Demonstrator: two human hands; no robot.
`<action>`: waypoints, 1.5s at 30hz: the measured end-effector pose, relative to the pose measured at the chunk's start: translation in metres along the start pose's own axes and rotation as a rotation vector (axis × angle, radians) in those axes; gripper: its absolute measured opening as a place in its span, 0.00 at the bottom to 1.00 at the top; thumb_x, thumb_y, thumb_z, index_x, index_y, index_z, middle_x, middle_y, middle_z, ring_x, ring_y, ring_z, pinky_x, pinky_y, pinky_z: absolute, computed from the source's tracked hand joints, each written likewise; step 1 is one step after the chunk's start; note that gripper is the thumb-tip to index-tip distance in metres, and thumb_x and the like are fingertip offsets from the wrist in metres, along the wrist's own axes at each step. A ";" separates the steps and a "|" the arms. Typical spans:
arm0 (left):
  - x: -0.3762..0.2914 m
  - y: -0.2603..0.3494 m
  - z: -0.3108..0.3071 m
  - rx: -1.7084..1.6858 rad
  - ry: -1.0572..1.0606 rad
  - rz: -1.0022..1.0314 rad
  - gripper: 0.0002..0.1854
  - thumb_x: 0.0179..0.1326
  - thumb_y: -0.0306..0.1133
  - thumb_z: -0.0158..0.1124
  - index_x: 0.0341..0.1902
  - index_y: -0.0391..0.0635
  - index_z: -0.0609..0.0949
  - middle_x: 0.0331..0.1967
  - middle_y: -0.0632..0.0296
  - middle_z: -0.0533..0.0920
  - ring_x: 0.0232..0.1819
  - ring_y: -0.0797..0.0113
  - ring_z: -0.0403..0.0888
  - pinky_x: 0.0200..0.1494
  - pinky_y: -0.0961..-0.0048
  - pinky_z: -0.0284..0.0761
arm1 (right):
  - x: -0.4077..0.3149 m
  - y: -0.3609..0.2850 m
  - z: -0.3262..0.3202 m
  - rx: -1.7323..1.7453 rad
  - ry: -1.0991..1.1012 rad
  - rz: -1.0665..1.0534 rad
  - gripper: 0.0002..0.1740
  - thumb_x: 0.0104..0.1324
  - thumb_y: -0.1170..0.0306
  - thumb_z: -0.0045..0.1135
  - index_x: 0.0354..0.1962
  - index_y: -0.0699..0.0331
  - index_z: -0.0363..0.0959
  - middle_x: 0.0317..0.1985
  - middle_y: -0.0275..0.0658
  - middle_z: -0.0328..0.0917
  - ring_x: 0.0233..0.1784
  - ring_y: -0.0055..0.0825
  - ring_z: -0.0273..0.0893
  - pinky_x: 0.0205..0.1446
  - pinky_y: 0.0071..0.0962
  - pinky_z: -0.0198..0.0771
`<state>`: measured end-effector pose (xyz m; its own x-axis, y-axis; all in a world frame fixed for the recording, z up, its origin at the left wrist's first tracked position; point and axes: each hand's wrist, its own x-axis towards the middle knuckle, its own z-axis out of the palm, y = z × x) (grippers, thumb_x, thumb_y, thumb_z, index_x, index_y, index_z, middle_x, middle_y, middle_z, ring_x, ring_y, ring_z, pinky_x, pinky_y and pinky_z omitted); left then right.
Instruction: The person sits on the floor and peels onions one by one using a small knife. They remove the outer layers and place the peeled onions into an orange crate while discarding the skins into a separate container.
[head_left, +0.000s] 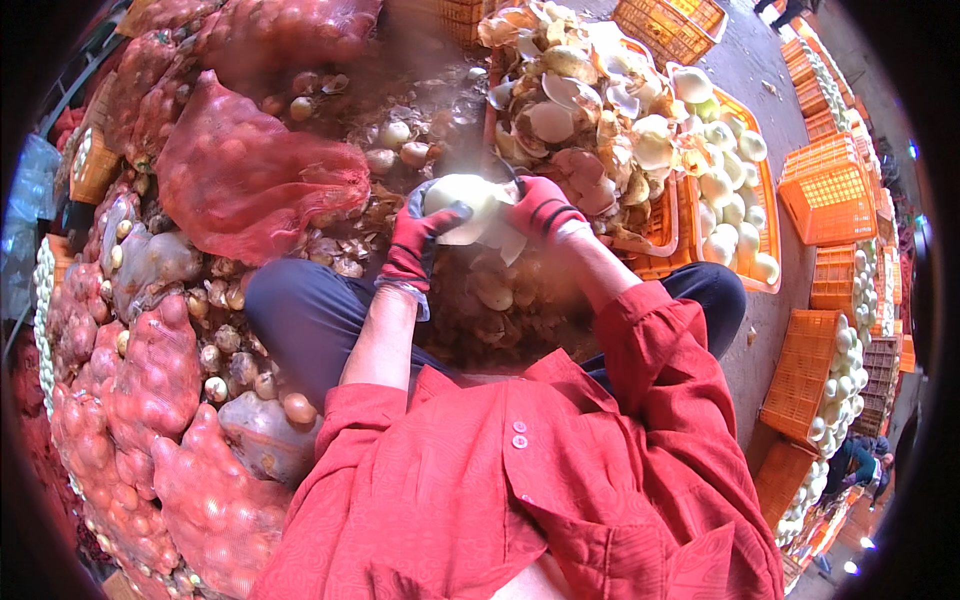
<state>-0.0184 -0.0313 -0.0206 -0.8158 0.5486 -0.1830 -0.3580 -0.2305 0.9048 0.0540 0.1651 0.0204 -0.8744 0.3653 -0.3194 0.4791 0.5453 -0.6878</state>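
Note:
A pale, peeled-looking onion (454, 196) is held up between my hands, above the peel-strewn floor in front of my lap. My left hand (426, 236), in a red and grey work glove, grips it from the left with the thumb across its near side. My right hand (541, 208), in a red glove with dark bands, is closed at the onion's right side, on a loose layer of onion skin (504, 241) that hangs below. A thin dark thing (508, 169) shows by the right fingers; blur hides what it is.
An orange crate (664, 232) heaped with onion skins (555, 120) stands ahead right, beside an orange crate (772, 259) of peeled onions (721, 184). Red mesh sacks (247, 169) of onions crowd the left. Loose onions (395, 135) lie ahead. More crates (829, 187) line the right; a person (855, 465) is farther off.

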 end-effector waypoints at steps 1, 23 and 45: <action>-0.001 -0.007 -0.016 -0.027 -0.033 0.012 0.29 0.53 0.38 0.69 0.58 0.39 0.75 0.47 0.59 0.82 0.47 0.65 0.81 0.54 0.67 0.77 | 0.000 0.001 0.001 0.046 0.004 -0.021 0.21 0.53 0.57 0.63 0.39 0.64 0.80 0.38 0.49 0.83 0.44 0.45 0.81 0.49 0.35 0.74; 0.009 0.041 0.091 -0.365 -0.529 -0.159 0.35 0.65 0.51 0.51 0.71 0.45 0.62 0.65 0.48 0.69 0.66 0.44 0.66 0.67 0.44 0.61 | -0.122 0.115 -0.190 0.507 0.463 0.182 0.21 0.62 0.60 0.59 0.46 0.65 0.72 0.26 0.37 0.76 0.26 0.26 0.74 0.26 0.29 0.74; 0.361 -0.081 0.584 1.111 -0.585 0.412 0.48 0.27 0.44 0.83 0.58 0.39 0.75 0.48 0.51 0.82 0.51 0.57 0.80 0.55 0.67 0.75 | -0.185 0.132 -0.232 1.407 0.534 -0.057 0.32 0.73 0.56 0.45 0.63 0.73 0.58 0.39 0.42 0.80 0.27 0.18 0.73 0.32 0.18 0.68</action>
<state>-0.0186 0.6550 0.0647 -0.3587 0.9260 0.1180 0.6569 0.1605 0.7367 0.2969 0.3445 0.1402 -0.6102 0.7621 -0.2165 -0.2871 -0.4674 -0.8361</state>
